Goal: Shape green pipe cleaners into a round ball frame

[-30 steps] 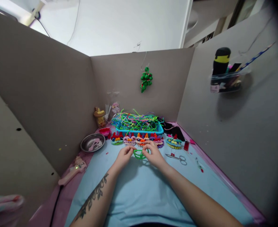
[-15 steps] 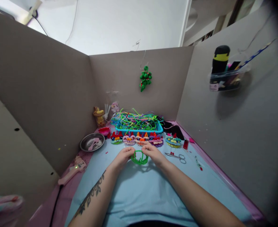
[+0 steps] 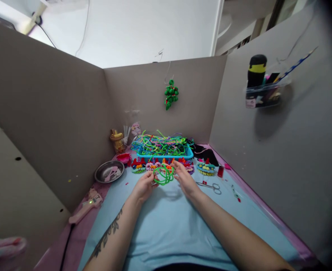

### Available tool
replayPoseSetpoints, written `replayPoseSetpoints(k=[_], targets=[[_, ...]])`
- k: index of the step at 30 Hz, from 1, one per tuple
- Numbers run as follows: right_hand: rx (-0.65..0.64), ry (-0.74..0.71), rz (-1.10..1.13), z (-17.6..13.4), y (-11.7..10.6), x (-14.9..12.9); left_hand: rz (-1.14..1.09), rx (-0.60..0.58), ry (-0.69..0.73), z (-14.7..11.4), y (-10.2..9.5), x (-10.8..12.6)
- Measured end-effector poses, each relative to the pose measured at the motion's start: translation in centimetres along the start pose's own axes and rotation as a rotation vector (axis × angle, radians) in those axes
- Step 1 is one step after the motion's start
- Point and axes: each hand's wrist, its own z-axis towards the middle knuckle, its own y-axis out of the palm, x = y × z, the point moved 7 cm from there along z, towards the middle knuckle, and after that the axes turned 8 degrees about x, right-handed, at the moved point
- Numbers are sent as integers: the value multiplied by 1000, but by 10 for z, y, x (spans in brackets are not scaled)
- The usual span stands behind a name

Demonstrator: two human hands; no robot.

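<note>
My left hand (image 3: 143, 186) is closed, pinching the left side of a bundle of bright green fuzzy pipe cleaner (image 3: 164, 181) bent into loose overlapping loops. The loops hang in the air above the blue cloth. My right hand (image 3: 185, 180) is at their right side with its fingers stretched out and apart; I cannot tell whether the fingertips touch the loops. Just behind stands a row of colourful pipe cleaner figures, partly hidden by the hands, with a teal and yellow figure (image 3: 206, 168) at its right end.
A blue tray (image 3: 154, 157) heaped with pipe cleaners lies at the back. Scissors (image 3: 215, 187) and a small red object (image 3: 220, 171) rest on the right. On the left are a metal bowl (image 3: 99, 175) and a pink glue gun (image 3: 84, 211). Grey panels enclose three sides.
The green loops have risen slightly and tilted, and their strands are spread more openly. My right hand has let go of the loops, its fingers now apart; my left hand keeps its pinch.
</note>
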Motion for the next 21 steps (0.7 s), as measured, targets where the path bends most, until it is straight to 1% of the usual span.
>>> replayPoseSetpoints(k=[1,3,5,7,9,12,15,18,21], targets=[[-16,79,44,0,1,6,-50,5,-15,1,-2,0],[-97,209,131,-2,8,14,-110,-3,-38,2,-2,-2],[-170,273,227,-6,15,15,-134,-19,-58,1,0,-3],[-196,292,306,-9,18,13,-129,-41,-73,-1,4,-5],[-184,315,370,-11,18,13,-109,-66,-86,-2,8,-8],[-183,346,424,-14,19,13,-109,-61,-90,0,10,-14],[-187,328,382,-17,22,13,-137,-36,-71,3,10,-16],[-119,303,295,-14,20,17,-123,-34,-73,0,10,-16],[-87,275,220,-8,16,20,-123,-118,-103,-7,16,-12]])
